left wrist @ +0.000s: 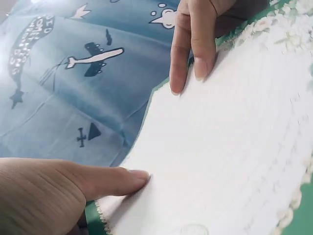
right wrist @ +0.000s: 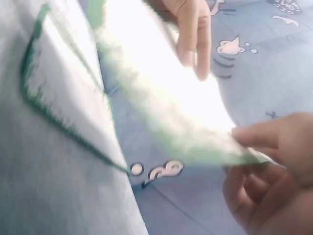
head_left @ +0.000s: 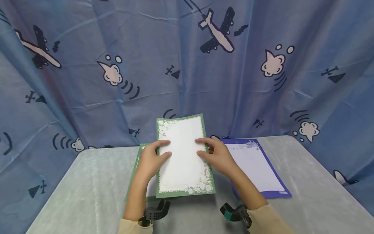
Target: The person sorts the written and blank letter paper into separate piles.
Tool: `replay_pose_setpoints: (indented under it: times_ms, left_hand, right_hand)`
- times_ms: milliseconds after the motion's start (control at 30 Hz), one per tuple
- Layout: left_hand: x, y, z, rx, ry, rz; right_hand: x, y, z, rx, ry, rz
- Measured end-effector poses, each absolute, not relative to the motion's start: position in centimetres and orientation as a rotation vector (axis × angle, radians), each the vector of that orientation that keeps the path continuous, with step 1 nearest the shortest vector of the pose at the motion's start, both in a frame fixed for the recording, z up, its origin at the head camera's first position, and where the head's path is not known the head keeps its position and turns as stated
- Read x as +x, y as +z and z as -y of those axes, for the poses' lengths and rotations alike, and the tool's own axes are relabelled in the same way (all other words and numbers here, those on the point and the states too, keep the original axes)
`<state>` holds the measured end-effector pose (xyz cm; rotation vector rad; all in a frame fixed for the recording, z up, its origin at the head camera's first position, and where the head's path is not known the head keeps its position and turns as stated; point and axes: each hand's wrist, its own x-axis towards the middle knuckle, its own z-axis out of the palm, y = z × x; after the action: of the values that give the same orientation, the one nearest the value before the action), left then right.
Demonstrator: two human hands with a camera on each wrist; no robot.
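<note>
Both hands hold up a sheet of green-bordered, flower-printed stationery paper, raised above the table and slightly bowed. My left hand pinches its left edge, thumb and index finger on the white face. At the right edge my right hand pinches it the same way, and in the right wrist view its other fingers curl behind the sheet. Under and left of the raised paper lies another green-bordered sheet, mostly covered. A purple-bordered sheet with small writing near its top lies beyond the right forearm.
A pale grey cloth covers the table. Behind its far edge hangs a blue curtain printed with airplanes and clouds. Each wrist wears a black camera mount, the left mount and the right mount.
</note>
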<state>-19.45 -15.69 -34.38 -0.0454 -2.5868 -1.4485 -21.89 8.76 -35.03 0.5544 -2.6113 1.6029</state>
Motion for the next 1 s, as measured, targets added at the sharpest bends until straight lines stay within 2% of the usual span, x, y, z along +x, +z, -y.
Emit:
replay_pose_setpoints:
  times_ms: [400, 1000]
  left_hand:
    - [-19.3, -34.1, 18.9, 0.057, -1.456, 2.526]
    - [-20.1, -36.8, 21.5, 0.235, -1.470, 2.483]
  right_hand:
    - [-23.2, -34.1, -2.9, 0.557, 1.526, 2.606]
    - [-24.4, -39.9, 0.3, 0.486, 1.724, 2.551]
